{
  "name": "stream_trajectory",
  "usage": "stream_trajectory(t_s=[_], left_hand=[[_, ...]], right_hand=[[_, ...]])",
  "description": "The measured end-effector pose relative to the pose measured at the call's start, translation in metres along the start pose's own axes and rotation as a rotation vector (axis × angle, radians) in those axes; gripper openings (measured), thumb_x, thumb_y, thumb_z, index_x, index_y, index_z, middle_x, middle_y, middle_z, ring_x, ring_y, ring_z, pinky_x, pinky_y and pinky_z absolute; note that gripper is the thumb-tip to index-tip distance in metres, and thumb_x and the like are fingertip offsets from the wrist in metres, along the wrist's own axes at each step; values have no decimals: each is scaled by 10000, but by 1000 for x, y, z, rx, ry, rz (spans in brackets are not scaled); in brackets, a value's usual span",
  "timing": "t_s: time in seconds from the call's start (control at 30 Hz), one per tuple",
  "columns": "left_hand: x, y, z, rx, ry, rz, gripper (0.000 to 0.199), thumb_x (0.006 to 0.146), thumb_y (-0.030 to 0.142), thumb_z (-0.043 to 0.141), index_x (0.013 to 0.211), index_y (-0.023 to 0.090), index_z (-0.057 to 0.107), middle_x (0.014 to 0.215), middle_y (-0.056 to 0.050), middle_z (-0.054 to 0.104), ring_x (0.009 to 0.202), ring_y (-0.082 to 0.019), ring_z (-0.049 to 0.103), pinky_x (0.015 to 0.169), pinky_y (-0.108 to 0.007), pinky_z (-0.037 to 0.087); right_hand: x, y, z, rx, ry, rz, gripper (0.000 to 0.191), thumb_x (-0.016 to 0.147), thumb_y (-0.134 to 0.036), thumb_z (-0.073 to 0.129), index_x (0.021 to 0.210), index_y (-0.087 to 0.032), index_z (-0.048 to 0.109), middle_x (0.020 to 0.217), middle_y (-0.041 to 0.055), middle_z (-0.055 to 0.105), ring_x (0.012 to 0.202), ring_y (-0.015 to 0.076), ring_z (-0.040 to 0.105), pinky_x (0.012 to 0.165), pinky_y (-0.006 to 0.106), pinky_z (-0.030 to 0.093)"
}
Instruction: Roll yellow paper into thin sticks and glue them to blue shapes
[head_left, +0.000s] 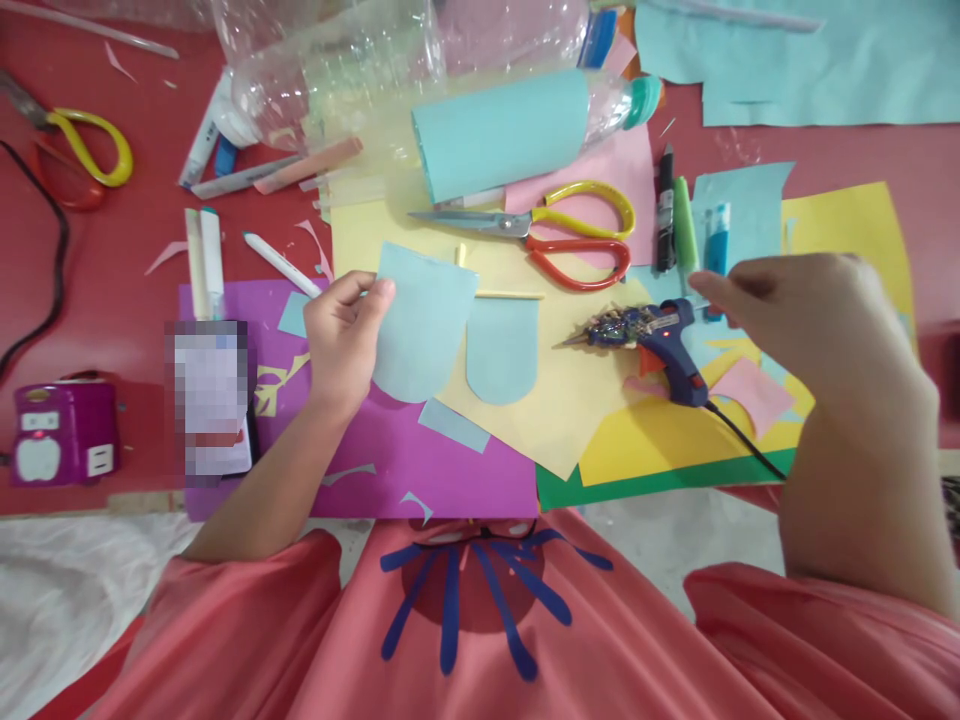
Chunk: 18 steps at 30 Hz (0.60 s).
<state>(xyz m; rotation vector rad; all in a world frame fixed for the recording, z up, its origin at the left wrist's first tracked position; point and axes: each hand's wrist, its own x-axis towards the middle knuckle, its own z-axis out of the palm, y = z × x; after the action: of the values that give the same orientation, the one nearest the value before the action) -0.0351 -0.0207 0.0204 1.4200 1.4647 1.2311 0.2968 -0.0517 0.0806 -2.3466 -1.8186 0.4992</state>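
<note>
My left hand (341, 335) pinches a light-blue paper cutout (424, 325) with a rounded bottom by its upper left edge. Beside it lies a smaller rounded blue paper piece (502, 350), with a thin yellow strip (510, 295) along its top. My right hand (806, 310) is closed in a pinch just behind the rear end of a blue hot glue gun (667, 345). What its fingertips hold is too small to make out. The glue gun lies on its side, nozzle pointing left. Scissors (517, 225) with yellow and red handles lie above the cutouts.
A plastic bottle (502, 130) wrapped in blue paper lies at the back near clear bottles (330, 60). Markers (665, 210) stand out on the right. A phone (214, 400), a purple power outlet box (64, 435) and second scissors (75, 150) are on the left. The gun's cord (742, 440) runs toward me.
</note>
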Motion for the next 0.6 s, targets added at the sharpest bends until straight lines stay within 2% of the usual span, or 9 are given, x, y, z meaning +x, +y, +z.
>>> stream_trajectory(t_s=[0.07,0.13,0.23,0.3,0.43,0.6], left_hand=[[1,1,1,-14,9,-14,437,717,589,664,569,220,482,538,40,298,507,-103,241,447,-283,201],[1,1,1,-30,11,-28,406,731,527,667,561,216,468,537,42,297,501,-100,237,444,-281,208],[2,0,1,-52,7,-34,332,741,397,658,547,210,465,525,46,297,489,-93,236,448,-279,211],[2,-1,1,-54,7,-29,285,741,326,636,542,206,470,522,46,306,489,-91,244,456,-281,212],[0,-2,2,-9,-20,-22,274,730,303,618,533,208,453,522,43,307,487,-95,240,464,-292,216],[-2,-1,3,6,-49,-44,263,722,306,598,536,208,440,509,48,281,470,-92,212,449,-292,187]], right_hand=[[8,-22,1,-13,52,-73,334,823,-262,607,525,-205,467,478,-19,414,472,109,320,557,302,292],[20,-45,9,9,24,-322,192,833,-209,570,641,-203,568,685,34,588,622,136,477,629,300,352],[41,-78,30,-92,-60,-655,189,890,-223,488,799,-207,654,905,87,649,902,210,567,732,325,402],[54,-97,45,-173,-86,-788,219,875,-142,451,871,-209,659,962,89,643,971,239,569,757,348,424],[72,-122,71,-200,-60,-930,212,843,-87,469,795,-232,615,973,56,632,1016,233,557,806,352,454],[82,-130,85,-147,-52,-1017,228,872,-89,456,686,-212,504,970,46,613,1072,222,549,911,357,446]])
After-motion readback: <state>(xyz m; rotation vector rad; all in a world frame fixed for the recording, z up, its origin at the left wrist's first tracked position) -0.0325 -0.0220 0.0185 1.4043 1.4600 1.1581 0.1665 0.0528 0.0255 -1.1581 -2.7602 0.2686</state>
